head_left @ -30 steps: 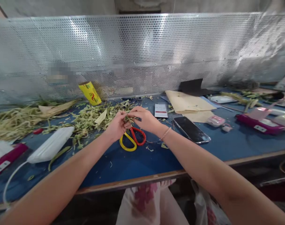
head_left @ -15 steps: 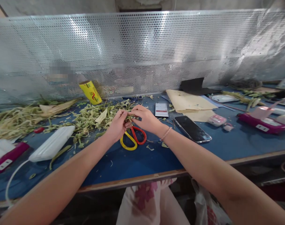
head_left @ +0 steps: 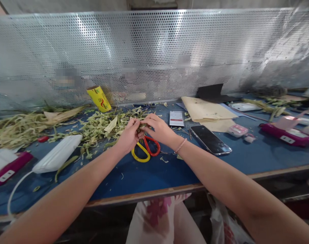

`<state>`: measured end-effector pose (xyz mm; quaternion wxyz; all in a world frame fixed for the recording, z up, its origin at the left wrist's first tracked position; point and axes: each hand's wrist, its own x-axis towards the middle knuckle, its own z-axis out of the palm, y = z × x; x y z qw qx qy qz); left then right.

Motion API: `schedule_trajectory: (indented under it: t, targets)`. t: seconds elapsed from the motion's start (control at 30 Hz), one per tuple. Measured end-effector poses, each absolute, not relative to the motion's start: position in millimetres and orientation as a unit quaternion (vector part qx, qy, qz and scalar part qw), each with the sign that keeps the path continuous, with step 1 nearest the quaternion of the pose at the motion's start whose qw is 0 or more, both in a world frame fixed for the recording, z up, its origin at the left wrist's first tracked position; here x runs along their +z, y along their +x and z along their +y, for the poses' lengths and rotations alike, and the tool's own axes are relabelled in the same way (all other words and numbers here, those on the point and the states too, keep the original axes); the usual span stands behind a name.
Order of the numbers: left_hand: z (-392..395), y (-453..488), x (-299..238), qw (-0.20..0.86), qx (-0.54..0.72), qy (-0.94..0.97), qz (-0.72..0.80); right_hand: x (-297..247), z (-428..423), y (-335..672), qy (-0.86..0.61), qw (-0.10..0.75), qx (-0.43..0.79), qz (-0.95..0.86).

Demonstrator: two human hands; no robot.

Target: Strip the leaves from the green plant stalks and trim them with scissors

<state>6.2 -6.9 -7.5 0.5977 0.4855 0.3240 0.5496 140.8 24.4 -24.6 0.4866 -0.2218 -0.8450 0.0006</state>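
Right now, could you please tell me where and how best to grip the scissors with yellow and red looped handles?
Probably by the loops, from the blue table's near edge: they lie uncovered facing it, while the left hand and right hand hide the rest.

Right hand: thin beaded bracelet. Bare forearms. Pale trousers, dark-pink patch.

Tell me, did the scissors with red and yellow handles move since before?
No. Judged against the table's front edge, the scissors lie in the same place; the whole picture only shifted a little.
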Motion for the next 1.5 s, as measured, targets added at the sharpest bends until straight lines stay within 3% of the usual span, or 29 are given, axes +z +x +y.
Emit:
schedule_trajectory:
  t: [0.2,0.33,0.47,0.63,0.73,1.03,1.2,1.5]
  targets:
    - [-9,5,-7,0.61,0.539,0.491,0.312,-22,23,137,-0.296,0.525,0.09,-0.793]
    - [-5,2,-12,0.594,0.529,0.524,0.305,-20,21,135,-0.351,0.531,0.247,-0.731]
    - [-1,0,-18,0.518,0.506,0.611,0.319,-18,20,133,-0.355,0.529,0.375,-0.674]
    - [-2,-1,-19,0.405,0.518,0.661,0.36,-18,20,132,-0.337,0.534,0.446,-0.634]
    - [-2,-2,-17,0.393,0.523,0.662,0.365,-17,19,131,-0.336,0.537,0.436,-0.639]
    - [1,2,-16,0.543,0.552,0.557,0.301,-13,18,134,-0.313,0.555,0.295,-0.712]
    - [-1,3,-14,0.55,0.567,0.525,0.317,-19,15,133,-0.281,0.522,0.288,-0.752]
    - [0,1,-13,0.558,0.579,0.51,0.306,-21,13,135,-0.278,0.497,0.143,-0.809]
